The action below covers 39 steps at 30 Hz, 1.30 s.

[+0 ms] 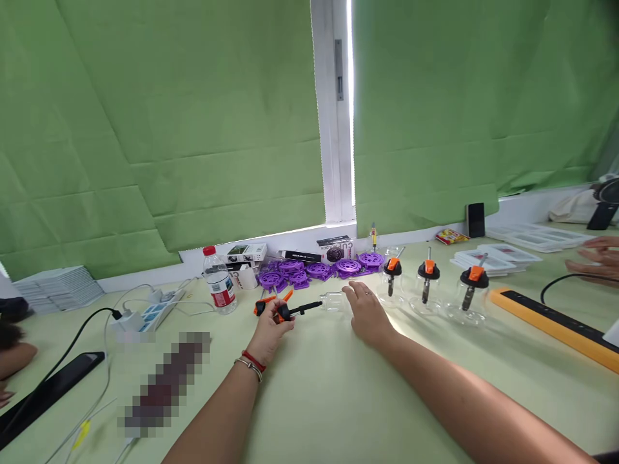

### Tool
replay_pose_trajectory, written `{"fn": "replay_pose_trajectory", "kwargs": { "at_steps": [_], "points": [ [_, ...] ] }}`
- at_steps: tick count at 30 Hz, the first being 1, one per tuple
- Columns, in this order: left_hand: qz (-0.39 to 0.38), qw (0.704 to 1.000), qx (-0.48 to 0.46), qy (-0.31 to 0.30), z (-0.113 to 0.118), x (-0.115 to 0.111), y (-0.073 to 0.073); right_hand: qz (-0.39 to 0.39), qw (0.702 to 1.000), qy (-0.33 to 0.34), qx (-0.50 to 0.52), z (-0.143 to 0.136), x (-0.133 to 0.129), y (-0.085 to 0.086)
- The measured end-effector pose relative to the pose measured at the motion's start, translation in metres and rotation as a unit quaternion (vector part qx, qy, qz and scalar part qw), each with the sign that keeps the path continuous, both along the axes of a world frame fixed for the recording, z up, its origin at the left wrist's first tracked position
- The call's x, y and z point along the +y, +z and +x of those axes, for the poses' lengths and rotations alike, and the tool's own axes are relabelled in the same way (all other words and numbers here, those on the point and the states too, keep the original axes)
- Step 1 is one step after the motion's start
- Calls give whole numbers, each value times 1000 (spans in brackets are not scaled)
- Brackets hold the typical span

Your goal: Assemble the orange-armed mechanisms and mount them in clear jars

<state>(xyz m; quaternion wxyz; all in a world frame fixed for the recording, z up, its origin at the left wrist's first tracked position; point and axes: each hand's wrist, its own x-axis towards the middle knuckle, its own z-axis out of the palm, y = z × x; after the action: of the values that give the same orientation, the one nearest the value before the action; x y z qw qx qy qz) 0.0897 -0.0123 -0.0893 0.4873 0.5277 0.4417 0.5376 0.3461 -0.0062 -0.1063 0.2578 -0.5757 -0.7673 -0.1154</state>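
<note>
My left hand (273,325) is closed around a black-and-orange bottle top with a black stem (307,307) pointing right. The stem's tip is at the mouth of a clear glass bottle (333,301) lying on its side; whether it is inside, I cannot tell. My right hand (370,316) grips the bottle's far end, which its fingers partly hide. To the right stand three clear glass bottles (425,303) with wide bases, each fitted with a black-and-orange top (429,267) and a metal spout. Orange parts (264,304) show beside my left hand.
Purple plastic parts (293,270) and small boxes (246,253) lie along the wall. A plastic water bottle (220,283) stands left of them. Power strips (157,316) and cables lie left, a yellow-and-black bar (556,322) right. Another person's hand (597,258) is at the right edge.
</note>
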Motion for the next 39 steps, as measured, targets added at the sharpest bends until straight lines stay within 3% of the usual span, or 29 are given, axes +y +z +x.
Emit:
{"fn": "replay_pose_trajectory", "kwargs": {
  "at_steps": [10, 25, 39],
  "points": [
    [5, 998, 53, -39, 17, -11, -2, 15, 997, 56, -47, -10, -16, 4],
    [15, 993, 99, -59, 23, -16, 0, 5, 994, 102, -23, -21, -30, 12],
    [17, 993, 100, -63, 26, -19, -1, 26, 993, 111, -39, -22, -31, 10]
  ]
}}
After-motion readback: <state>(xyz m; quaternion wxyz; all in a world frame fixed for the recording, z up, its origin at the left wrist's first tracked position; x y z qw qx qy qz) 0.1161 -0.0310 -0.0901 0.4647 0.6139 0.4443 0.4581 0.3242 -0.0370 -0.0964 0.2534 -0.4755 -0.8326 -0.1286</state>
